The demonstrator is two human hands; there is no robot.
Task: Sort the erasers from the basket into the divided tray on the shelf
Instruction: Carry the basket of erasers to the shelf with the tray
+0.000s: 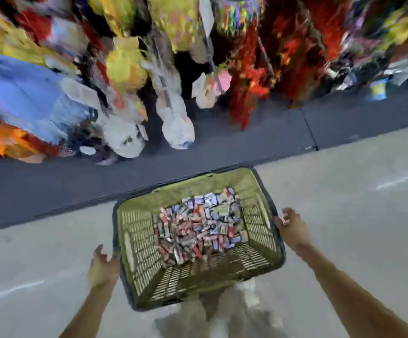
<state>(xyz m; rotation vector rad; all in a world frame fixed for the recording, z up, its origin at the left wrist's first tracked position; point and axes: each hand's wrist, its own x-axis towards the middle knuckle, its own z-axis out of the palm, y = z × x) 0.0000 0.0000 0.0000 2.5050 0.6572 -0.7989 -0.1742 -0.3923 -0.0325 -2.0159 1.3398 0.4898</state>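
A yellow-green plastic basket [137, 242] with slatted walls and a dark rim stands on the pale floor in front of me. A heap of small wrapped erasers [198, 225] in red, blue and white fills its bottom. My left hand [103, 267] is beside the basket's left rim, fingers loosely spread, holding nothing. My right hand [293, 226] is at the right rim, fingers spread; whether it touches the rim is unclear. The divided tray and shelf are not in view. The picture is blurred by motion.
A dark grey strip of floor [246, 142] runs behind the basket. Beyond it hang blurred colourful goods: red garlands [259, 76], white bags [178, 125], yellow and blue packages [27, 93]. My legs show below the basket.
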